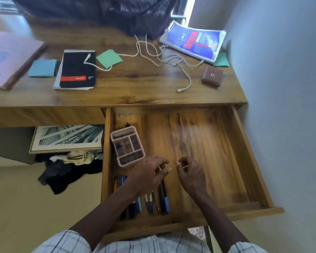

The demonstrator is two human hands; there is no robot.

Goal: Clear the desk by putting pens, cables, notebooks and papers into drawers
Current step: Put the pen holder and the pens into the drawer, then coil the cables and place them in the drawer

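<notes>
both hands hover low over the open drawer, left hand above the row of pens lying at its front left, right hand just beside it. fingers on both are loosely curled; whether either pinches something small i cannot tell. the pens look settled, so the better move is probably to lift clear without dragging them out of line or knocking the pink organiser. up on the desk wait the tangled white cables, the black notebook with a cable end resting on it, and the green paper. gather the cables loosely first, freeing that end, then lay flat things in the drawer's bare right side.
</notes>
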